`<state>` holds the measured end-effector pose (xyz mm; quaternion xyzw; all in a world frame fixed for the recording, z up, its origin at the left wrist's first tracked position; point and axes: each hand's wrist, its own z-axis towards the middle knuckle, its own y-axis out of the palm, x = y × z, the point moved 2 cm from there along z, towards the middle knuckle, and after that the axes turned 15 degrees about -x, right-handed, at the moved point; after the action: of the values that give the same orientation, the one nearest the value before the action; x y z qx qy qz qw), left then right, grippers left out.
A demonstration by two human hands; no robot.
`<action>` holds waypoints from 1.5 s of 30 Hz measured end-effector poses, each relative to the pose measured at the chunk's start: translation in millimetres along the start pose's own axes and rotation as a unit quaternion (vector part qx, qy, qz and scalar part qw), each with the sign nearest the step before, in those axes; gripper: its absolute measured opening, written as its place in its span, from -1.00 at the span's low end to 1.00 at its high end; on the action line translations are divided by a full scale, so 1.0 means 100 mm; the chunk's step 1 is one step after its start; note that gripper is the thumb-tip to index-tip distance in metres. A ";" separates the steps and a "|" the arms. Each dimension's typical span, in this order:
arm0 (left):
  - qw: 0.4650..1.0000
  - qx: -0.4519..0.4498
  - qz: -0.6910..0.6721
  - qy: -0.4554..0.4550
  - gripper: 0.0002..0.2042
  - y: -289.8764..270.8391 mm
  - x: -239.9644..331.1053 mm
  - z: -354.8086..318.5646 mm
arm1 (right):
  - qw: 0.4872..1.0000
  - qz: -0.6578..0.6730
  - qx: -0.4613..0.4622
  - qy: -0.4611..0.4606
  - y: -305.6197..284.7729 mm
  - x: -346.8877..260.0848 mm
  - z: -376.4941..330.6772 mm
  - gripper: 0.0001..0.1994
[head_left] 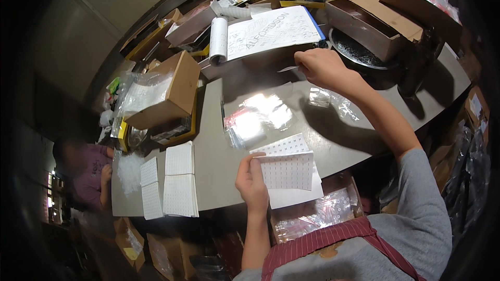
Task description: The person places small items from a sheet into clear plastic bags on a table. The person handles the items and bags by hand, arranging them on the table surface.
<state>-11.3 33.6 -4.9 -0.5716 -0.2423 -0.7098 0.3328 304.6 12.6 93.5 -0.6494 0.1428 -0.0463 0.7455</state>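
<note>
My left hand (252, 183) is closed on the edge of a white label sheet (286, 173) printed with rows of small marks, thumb on top. More white sheets lie under it at the table's near edge. Across the table, my right hand (324, 66) pinches a small, thin, pale piece (288, 68); its exact kind is too small to tell. Between the hands lie glossy clear plastic bags (260, 117), some with red edges, under strong glare. A small clear packet (319, 97) rests below my right forearm.
Bundled label sheets (179, 179) and a pile of clear plastic bits (129, 173) sit at left. Cardboard boxes (169, 91) crowd the back and left. A pad of paper (276, 31) and a black round tray (359, 54) stand behind. A person (87, 177) is at far left.
</note>
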 end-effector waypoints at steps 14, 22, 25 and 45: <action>0.999 0.005 0.047 0.018 -0.79 0.05 0.08 0.02 | 0.992 0.081 0.048 -0.083 0.18 0.00 -0.43 -0.79; 0.998 0.000 0.058 -0.011 -0.81 0.09 0.10 0.00 | 0.911 0.300 -0.090 -0.267 0.51 -0.91 -1.22 -0.67; 0.998 -0.023 0.051 -0.032 -0.86 0.10 0.09 -0.01 | 0.896 0.383 -0.114 -0.193 0.63 -0.83 -1.15 -0.66; 0.997 -0.015 -0.021 -0.068 -0.77 0.25 0.13 -0.10 | 0.832 0.512 -0.185 -0.103 0.48 -0.49 -1.49 -0.55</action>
<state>-1.0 7.0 4.3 -0.6184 -0.2660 -0.6795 0.2918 211.6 -109.6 36.3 -0.6104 0.3831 0.4365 0.5386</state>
